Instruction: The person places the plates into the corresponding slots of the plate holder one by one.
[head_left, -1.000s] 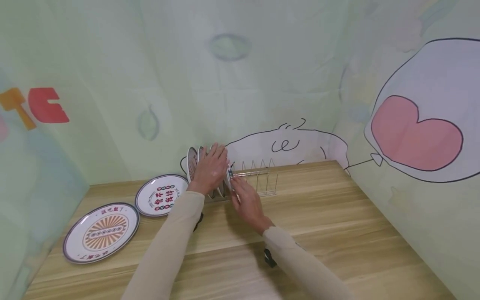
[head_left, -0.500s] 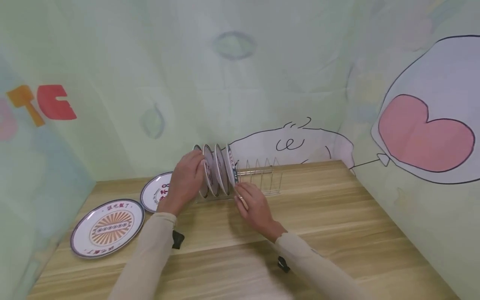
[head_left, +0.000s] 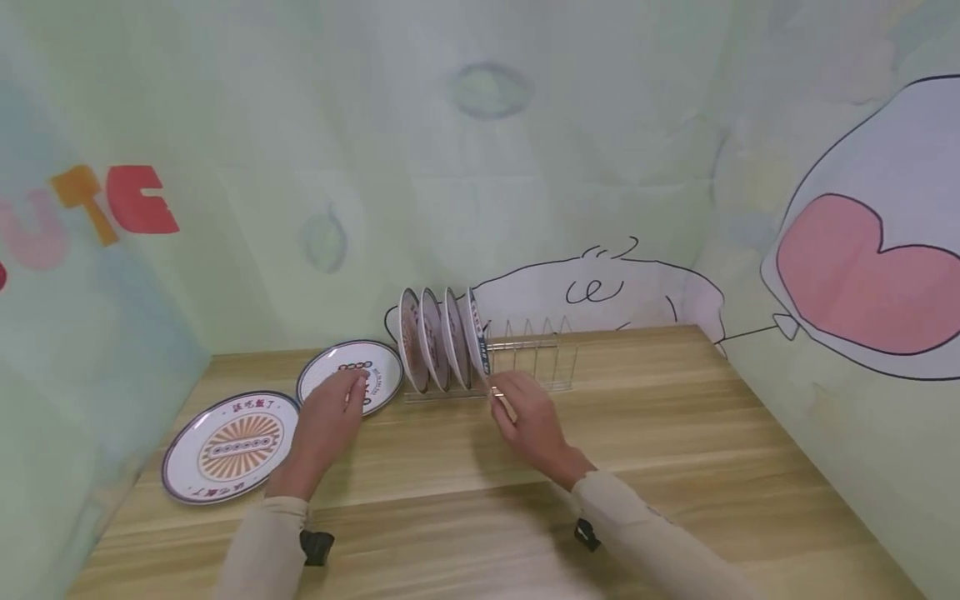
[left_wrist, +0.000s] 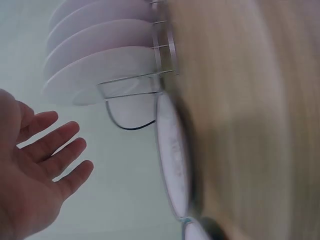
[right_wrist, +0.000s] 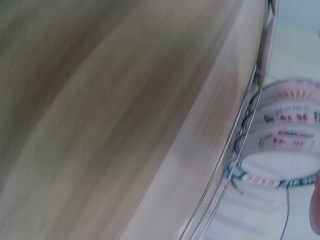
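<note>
Plates point(head_left: 413, 340), four in number, stand on edge in a wire rack point(head_left: 525, 343), with their faces turned sideways. Two more lie flat on the bench point(head_left: 675, 417) to the left: a smaller plate point(head_left: 386, 375) just beside the rack, and a larger plate point(head_left: 240, 446) farther left and nearer to the person. The left hand point(head_left: 326, 421) is nearer to both flat plates; in the head view it covers part of the smaller one (the left wrist view shows it apart from this plate). Its fingers are loosely spread and hold nothing. The right hand point(head_left: 534, 421) is at the low edge of the rightmost standing plate point(head_left: 474, 325), its fingers bent; whether it pinches plate or wire, I cannot tell.

The plates are round, so they have no long axis, while the rack runs long from left to right. Its wire is thin and shiny, bent into pointed loops. The plates look white, glossy and hard, with dark rims; the larger one carries orange rays. The bench has wood grain.
</note>
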